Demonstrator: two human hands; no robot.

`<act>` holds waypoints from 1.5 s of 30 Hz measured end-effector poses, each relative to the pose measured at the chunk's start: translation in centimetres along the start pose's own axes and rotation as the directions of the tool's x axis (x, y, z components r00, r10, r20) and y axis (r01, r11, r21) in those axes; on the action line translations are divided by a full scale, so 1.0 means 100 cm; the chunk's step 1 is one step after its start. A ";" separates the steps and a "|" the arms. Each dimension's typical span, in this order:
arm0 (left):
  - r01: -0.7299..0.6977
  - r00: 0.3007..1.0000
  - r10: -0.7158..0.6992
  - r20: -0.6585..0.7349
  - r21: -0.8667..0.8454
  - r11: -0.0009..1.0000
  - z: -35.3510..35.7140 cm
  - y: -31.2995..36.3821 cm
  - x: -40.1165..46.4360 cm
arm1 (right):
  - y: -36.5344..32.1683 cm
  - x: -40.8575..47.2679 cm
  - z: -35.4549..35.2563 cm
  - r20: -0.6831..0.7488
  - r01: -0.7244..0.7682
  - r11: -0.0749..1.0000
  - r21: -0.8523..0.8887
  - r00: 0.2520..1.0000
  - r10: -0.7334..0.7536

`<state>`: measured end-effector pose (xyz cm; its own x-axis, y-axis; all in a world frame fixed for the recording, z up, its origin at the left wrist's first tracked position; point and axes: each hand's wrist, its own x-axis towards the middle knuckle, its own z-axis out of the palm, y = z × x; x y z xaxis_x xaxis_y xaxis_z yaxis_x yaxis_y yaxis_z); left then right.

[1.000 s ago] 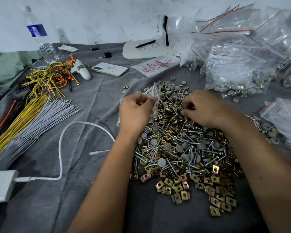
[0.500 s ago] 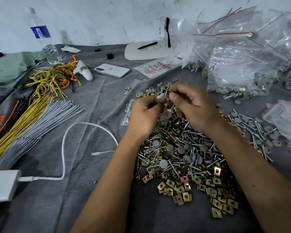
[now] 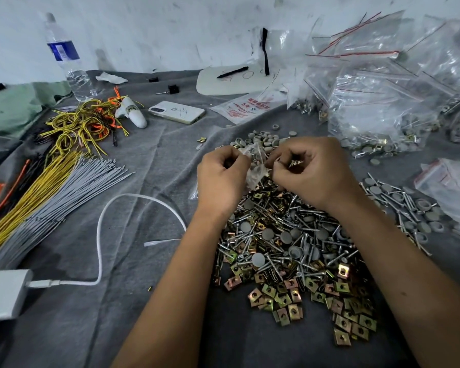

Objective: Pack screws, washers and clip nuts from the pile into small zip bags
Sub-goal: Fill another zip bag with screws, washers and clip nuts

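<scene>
Both hands above far edge of hardware pile [image 3: 290, 251] on grey cloth. Left hand [image 3: 221, 179] pinches small zip bag [image 3: 255, 166] at mouth; right hand [image 3: 311, 168] grips bag's other edge, clip nuts [image 3: 295, 162] inside curled fingers.

Both forearms reach forward, wrists close together. The left hand [image 3: 221, 176] and right hand [image 3: 307, 170] have curled, pinching fingers.

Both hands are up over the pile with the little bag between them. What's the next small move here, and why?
Probably drop the brass-coloured pieces pinched in the right hand into the small zip bag. The left hand holds that bag right beside them, above the pile, so the parts look poised at its mouth.
</scene>
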<state>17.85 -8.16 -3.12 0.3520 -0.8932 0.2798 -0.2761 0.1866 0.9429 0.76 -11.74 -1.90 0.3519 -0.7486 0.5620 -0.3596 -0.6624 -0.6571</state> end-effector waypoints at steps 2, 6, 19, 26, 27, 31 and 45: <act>0.005 0.999 -0.005 -0.046 -0.003 1.000 -0.001 0.000 0.000 | 0.004 0.001 -0.002 -0.025 -0.041 0.999 -0.010 0.999 0.041; -0.022 0.985 0.012 -0.171 -0.057 0.998 -0.004 0.001 0.001 | 0.011 0.002 -0.009 -0.051 -0.140 0.987 0.081 0.988 0.144; -0.029 0.931 -0.042 -0.362 -0.188 0.982 -0.008 0.003 0.006 | -0.001 0.016 0.009 0.263 0.108 0.819 -0.563 0.963 0.054; -0.030 0.934 -0.045 -0.355 -0.202 0.979 -0.010 0.004 0.006 | -0.010 0.030 0.009 0.517 0.003 0.862 -0.506 0.801 0.300; -0.032 0.934 -0.043 -0.355 -0.202 0.979 -0.011 0.004 0.006 | -0.011 0.032 0.011 0.534 -0.012 0.871 -0.492 0.786 0.312; -0.028 0.932 -0.057 -0.358 -0.228 0.973 -0.013 0.005 0.006 | -0.010 0.036 0.020 0.565 0.022 0.886 -0.464 0.777 0.277; -0.024 0.949 -0.036 -0.313 -0.188 0.982 -0.014 0.003 0.006 | 0.002 0.021 0.007 0.388 0.038 0.906 -0.421 0.910 0.143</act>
<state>19.22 -8.08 -2.44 0.6238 -0.7266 0.2879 -0.1114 0.2820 0.9529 2.06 -13.44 -1.16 0.6048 -0.7646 0.2229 -0.6764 -0.6409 -0.3631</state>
